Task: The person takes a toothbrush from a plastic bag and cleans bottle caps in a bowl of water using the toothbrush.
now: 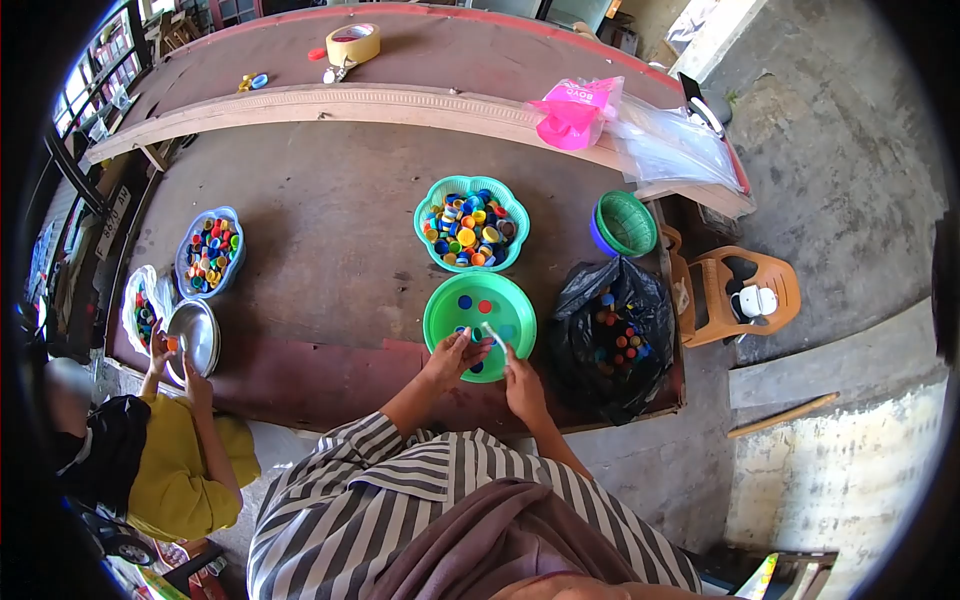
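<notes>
My right hand (524, 388) grips a toothbrush (495, 337), white to pale green, with its head up by my left fingers. Over the green basin (432, 312), my left hand (456, 358) is closed in a pinch on a small bottle cap (476, 334), mostly hidden by the fingers. Inside the basin lie a blue cap (465, 302), a red cap (485, 307) and other caps. Just beyond it, a scalloped turquoise basket (424, 206) is heaped with colourful caps. To the right of my hands sits a black plastic bag (577, 335) with more caps inside.
Nested green and blue baskets (628, 224) stand at the right. On the left, a co-worker's hands (182, 362) hold an orange cap near a metal bowl (208, 338) and a blue basket (237, 268). Tape (354, 43) and pink plastic packaging (580, 112) lie on the raised ledge.
</notes>
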`<state>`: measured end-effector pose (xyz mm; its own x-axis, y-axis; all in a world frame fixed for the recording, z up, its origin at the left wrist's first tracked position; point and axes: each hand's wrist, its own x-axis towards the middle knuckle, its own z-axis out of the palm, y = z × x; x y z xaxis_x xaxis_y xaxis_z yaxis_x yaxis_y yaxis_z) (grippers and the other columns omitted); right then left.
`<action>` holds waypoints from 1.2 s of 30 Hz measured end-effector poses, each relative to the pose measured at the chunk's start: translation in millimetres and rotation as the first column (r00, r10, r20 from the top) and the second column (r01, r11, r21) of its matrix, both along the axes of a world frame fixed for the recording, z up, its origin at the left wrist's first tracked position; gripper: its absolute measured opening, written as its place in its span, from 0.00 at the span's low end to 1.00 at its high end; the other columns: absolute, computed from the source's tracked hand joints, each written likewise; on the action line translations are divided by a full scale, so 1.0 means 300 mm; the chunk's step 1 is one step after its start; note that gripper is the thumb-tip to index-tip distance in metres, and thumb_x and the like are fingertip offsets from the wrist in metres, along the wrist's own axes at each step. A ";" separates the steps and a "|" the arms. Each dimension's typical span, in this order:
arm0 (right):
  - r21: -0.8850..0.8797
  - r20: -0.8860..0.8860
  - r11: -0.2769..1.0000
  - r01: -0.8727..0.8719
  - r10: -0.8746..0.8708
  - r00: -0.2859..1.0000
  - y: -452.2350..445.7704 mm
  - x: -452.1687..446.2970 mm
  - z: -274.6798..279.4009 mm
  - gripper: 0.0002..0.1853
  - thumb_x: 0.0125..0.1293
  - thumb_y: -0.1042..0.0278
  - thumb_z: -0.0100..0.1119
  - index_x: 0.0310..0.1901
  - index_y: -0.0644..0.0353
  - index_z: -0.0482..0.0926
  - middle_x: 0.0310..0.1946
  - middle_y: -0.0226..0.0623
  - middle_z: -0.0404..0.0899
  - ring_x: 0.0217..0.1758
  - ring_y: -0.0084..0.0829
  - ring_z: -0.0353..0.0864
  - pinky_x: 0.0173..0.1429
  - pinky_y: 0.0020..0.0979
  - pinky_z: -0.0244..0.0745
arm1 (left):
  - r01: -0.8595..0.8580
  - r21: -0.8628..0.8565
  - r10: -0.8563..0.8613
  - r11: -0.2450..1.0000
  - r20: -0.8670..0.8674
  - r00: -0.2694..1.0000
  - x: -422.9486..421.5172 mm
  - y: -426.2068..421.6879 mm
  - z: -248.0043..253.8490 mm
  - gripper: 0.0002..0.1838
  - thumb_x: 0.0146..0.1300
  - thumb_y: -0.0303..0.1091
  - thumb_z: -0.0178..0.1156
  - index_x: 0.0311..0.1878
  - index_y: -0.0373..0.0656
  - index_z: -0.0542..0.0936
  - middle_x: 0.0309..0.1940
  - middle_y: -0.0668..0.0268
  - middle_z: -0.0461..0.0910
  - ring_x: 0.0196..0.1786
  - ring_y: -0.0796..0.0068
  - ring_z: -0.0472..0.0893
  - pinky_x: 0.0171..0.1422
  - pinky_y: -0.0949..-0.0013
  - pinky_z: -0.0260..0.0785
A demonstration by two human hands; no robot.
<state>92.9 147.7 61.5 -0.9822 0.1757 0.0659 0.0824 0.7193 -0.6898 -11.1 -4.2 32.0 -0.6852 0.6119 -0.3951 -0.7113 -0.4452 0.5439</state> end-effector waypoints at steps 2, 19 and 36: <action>0.026 -0.002 0.994 0.106 -0.106 0.994 -0.001 -0.001 0.001 0.26 0.66 0.72 0.50 0.66 0.56 0.63 0.43 0.55 0.73 0.45 0.54 0.75 0.48 0.44 0.70 | 0.005 0.004 -0.005 1.000 -0.001 1.000 0.001 -0.002 0.000 0.16 0.71 0.44 0.47 0.49 0.40 0.70 0.48 0.55 0.78 0.49 0.68 0.79 0.56 0.67 0.72; 0.052 0.026 0.993 0.103 -0.105 0.994 -0.031 0.012 0.030 0.24 0.67 0.69 0.48 0.65 0.56 0.64 0.44 0.52 0.74 0.46 0.53 0.75 0.46 0.44 0.72 | -0.023 -0.029 0.024 0.999 0.021 0.999 -0.003 -0.015 -0.033 0.17 0.72 0.43 0.47 0.51 0.39 0.70 0.49 0.56 0.77 0.51 0.67 0.79 0.59 0.64 0.72; 0.071 0.091 0.995 0.069 -0.076 0.993 -0.045 0.016 0.045 0.24 0.66 0.70 0.49 0.65 0.54 0.63 0.43 0.51 0.75 0.45 0.52 0.77 0.44 0.46 0.72 | 0.001 -0.021 0.000 1.000 0.037 0.999 0.003 -0.012 -0.039 0.17 0.72 0.43 0.47 0.51 0.39 0.70 0.52 0.55 0.77 0.52 0.66 0.79 0.58 0.64 0.72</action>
<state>97.8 134.1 74.9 -0.9695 0.2449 -0.0111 0.1976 0.7540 -0.6264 -10.1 -7.7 20.4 -0.6694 0.6036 -0.4331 -0.7314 -0.4331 0.5268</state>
